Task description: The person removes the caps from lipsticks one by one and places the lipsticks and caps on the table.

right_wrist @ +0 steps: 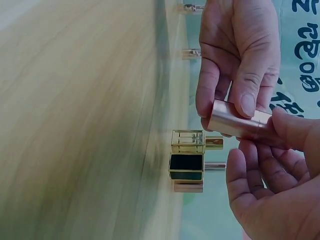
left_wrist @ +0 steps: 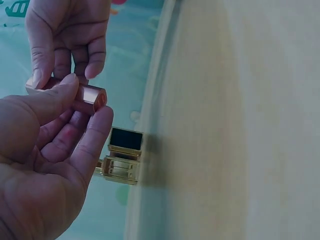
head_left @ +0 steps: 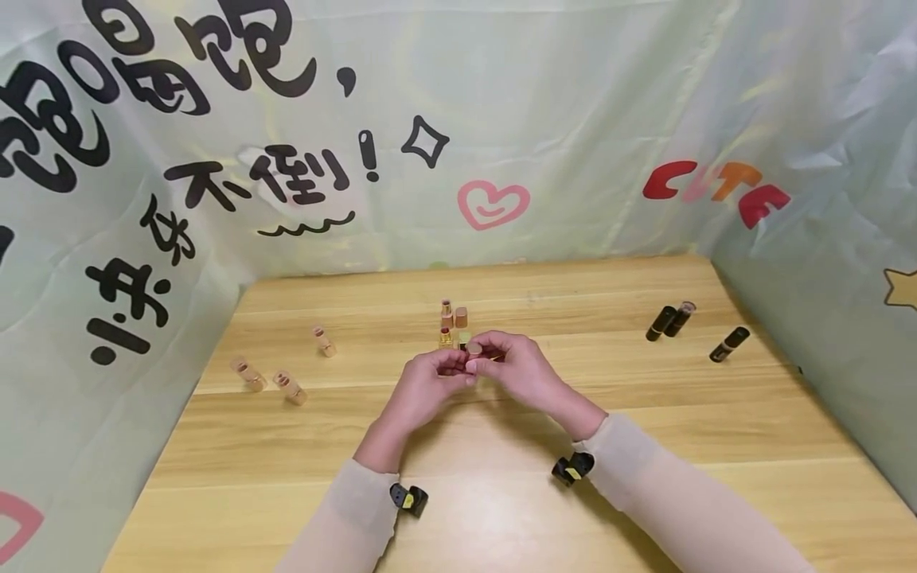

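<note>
While a pale printed cloth (head_left: 573,111) is hanging along the left, back and right, a wooden table (head_left: 494,509) is stretching out beneath it. Two light sleeves (head_left: 680,493) are extending over its near side, each bearing a small black device (head_left: 410,500) at the wrist. Near the table's middle, the left hand (head_left: 427,390) and the right hand (head_left: 526,370) are meeting over a rose-gold lipstick tube (right_wrist: 227,122), the thumb and fingers of both pinching it, one hand toward each end. Off to the right, three black tubes (head_left: 729,344) are sitting in a loose group, two of them close together; to the left, three pink tubes (head_left: 290,388) are standing apart from one another. Just beyond the hands, a pink lipstick (head_left: 447,314) and a gold lipstick (head_left: 446,338) are standing uncovered, a pink cap (head_left: 462,317) and a black-and-gold cap (right_wrist: 186,166) resting beside them.
</note>
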Available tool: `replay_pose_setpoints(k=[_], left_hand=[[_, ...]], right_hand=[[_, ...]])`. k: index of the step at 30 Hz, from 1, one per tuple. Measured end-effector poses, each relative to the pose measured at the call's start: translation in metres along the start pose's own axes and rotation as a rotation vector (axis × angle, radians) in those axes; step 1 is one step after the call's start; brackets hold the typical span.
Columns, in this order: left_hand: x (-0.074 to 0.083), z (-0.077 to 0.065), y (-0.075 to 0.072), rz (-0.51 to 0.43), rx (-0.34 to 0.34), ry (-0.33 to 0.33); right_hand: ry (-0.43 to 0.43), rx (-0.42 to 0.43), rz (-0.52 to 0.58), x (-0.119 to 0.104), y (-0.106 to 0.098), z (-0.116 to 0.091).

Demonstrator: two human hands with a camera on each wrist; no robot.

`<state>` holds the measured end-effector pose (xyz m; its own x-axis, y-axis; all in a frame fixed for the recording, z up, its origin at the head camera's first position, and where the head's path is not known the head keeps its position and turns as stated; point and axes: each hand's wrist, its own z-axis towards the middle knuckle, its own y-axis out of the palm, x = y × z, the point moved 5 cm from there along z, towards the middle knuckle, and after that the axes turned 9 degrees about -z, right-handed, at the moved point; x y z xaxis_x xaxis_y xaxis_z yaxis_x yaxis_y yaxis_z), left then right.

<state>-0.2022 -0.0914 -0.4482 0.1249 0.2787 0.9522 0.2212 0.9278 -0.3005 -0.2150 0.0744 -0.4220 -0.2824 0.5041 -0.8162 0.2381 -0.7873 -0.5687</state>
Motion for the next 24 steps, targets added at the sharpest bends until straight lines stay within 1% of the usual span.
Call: replay_pose_setpoints(k=[8, 11, 14, 16, 18, 20, 22, 24], left_hand=[[0.005, 0.001, -0.005, -0.002, -0.017, -0.012], [0.007, 0.001, -0.007, 0.025, -0.025, -0.018], [0.005, 0.000, -0.008, 0.060, -0.036, -0.036], [0.003, -0.002, -0.010, 0.079, -0.028, -0.063], [-0.001, -0.003, -0.014, 0.096, 0.010, -0.086], [-0.005, -0.004, -0.020, 0.106, 0.074, -0.107], [-0.009, -0.005, -0.026, 0.101, 0.138, -0.126], [-0.012, -0.004, -0.030, 0.091, 0.180, -0.136]], right_hand=[[-0.014, 0.035, 0.013, -0.005, 0.000, -0.001], [-0.009, 0.058, 0.024, -0.005, -0.001, -0.001], [0.013, 0.091, 0.043, -0.004, -0.002, 0.000], [0.024, 0.125, 0.065, -0.003, -0.004, 0.001], [0.034, 0.160, 0.079, -0.001, -0.006, 0.002], [0.043, 0.183, 0.077, 0.002, -0.006, 0.003], [0.059, 0.181, 0.042, 0.006, -0.005, 0.004], [0.073, 0.163, -0.011, 0.010, -0.001, 0.005]])
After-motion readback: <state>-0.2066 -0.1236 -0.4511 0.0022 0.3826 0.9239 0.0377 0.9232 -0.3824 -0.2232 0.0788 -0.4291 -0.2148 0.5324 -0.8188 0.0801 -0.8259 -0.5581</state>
